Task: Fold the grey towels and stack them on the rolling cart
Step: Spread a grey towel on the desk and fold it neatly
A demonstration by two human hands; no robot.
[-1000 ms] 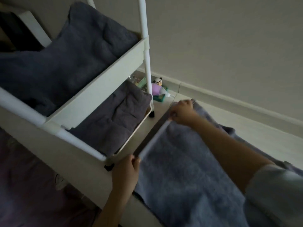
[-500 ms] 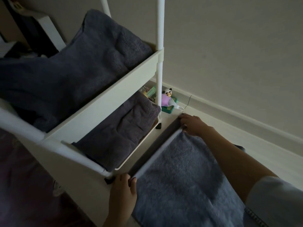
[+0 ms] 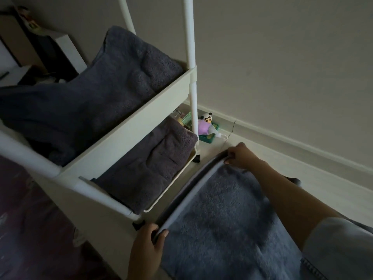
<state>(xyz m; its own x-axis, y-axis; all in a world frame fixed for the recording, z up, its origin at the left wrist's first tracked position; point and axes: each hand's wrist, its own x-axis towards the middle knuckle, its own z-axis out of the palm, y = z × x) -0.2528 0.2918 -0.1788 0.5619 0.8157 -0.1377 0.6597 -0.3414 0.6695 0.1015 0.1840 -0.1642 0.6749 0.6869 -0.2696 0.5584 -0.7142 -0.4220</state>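
Grey towel (image 3: 222,209), fluffy and pale-edged, stretched between left hand (image 3: 148,242) and right hand (image 3: 240,155), both pinching corners.

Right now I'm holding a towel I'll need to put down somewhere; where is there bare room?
Bare floor runs between the held towel and the baseboard. Both cart trays are full: the upper tray and lower tray each hold grey towels. The corner by the panda toy is cluttered.

A folded towel (image 3: 113,85) is lying in the rolling cart's (image 3: 129,126) upper tray, another (image 3: 153,168) in the tray below; right of the cart, a towel (image 3: 222,219) is lying on the floor (image 3: 323,190), a panda toy (image 3: 205,123) sitting behind the cart.
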